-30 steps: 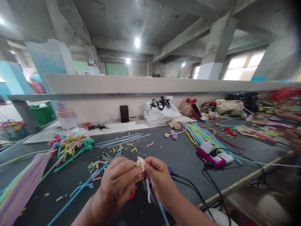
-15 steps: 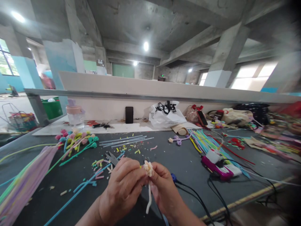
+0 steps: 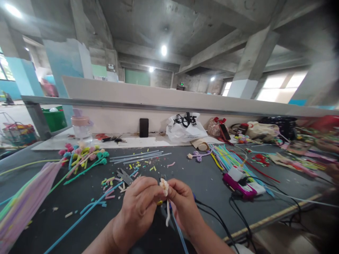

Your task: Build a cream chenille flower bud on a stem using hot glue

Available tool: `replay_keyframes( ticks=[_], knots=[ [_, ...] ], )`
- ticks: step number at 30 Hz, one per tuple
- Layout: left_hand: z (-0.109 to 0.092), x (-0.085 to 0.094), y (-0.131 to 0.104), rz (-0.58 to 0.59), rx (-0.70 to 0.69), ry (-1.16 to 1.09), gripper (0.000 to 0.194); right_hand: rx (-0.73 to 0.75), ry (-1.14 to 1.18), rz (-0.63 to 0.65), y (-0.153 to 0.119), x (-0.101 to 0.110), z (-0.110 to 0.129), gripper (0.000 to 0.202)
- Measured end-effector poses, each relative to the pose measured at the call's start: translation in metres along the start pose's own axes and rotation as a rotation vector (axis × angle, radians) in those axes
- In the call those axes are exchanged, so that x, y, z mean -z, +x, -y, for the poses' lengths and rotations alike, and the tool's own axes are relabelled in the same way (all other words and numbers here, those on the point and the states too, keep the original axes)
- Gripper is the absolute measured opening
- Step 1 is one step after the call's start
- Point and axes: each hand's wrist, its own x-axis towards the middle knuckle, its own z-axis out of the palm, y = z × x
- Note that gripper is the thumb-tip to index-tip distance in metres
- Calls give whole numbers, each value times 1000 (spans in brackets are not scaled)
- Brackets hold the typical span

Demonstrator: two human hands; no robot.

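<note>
Between my two hands, at the lower middle, is a small cream fuzzy flower [image 3: 164, 187] with a white stem end [image 3: 168, 214] hanging down. My left hand [image 3: 140, 208] pinches the flower's left side, its fingers curled. On the right side, my right hand [image 3: 184, 208] closes thumb and fingers round it. A light blue stick [image 3: 180, 234] runs down beside my right palm. A bit of yellow shows under my left fingertips. Grey scissors [image 3: 125, 176] lie open just beyond my left hand.
Colourful fuzzy flowers [image 3: 84, 155] and a pastel bundle of stems [image 3: 34, 197] lie left. Cut pieces [image 3: 111, 187] are scattered near the scissors. Right are more stems [image 3: 227, 158], a purple device [image 3: 238, 187] with black cables, and another person's hand [image 3: 332, 173] at the edge.
The flower has turned between my fingers and sits slightly further left. The light blue stick shows more beneath my hands. The whole view has shifted a little.
</note>
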Motion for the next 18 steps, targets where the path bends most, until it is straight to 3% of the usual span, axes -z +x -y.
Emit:
replay_keyframes(
  ticks=[10,18],
  knots=[
    [2,3,4,49,-62,4,22,-53,57,61,-1,0,1,19],
    [-4,2,0,-151,-37,101,23,-114,190,138,3,1,8,24]
  ],
)
